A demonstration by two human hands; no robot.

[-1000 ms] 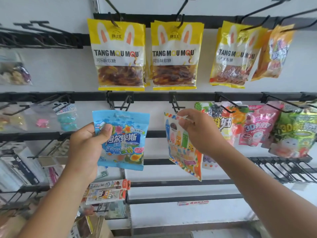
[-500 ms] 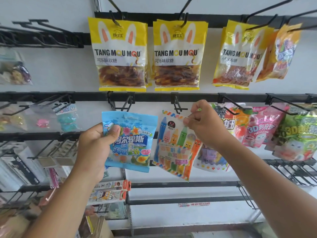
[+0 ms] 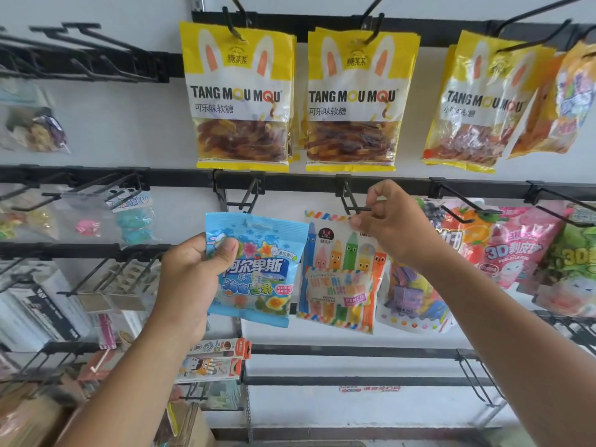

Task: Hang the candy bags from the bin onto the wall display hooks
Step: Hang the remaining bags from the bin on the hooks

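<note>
Your crayon bag hangs flat in front of the wall from your right hand. The thumb and fingertips are pinched together on the right end of its striped top edge. The bag is white with a border of slanted coloured stripes. It shows a row of smiling crayons in blue, pink, orange, green, yellow and red, and a pink PENCIL label sits low on the front.

Its top edge sits just under the tip of a black double-wire hook on the middle rail. Your fingers cover the spot, so you cannot tell whether the hook has entered the hang hole.

Just left of it, your left hand grips a blue bag, thumb pressed across the front near the upper left corner and fingers curled behind. This bag has fish and flowers printed on it, white Chinese lettering on a dark blue band, and gummies showing through its lower part. It sits just below another hook on the same rail.

Above, yellow TANG MOU MOU bags hang from the top rail. To your right, a pink 3D bag and a green bag hang on the middle rail.
</note>
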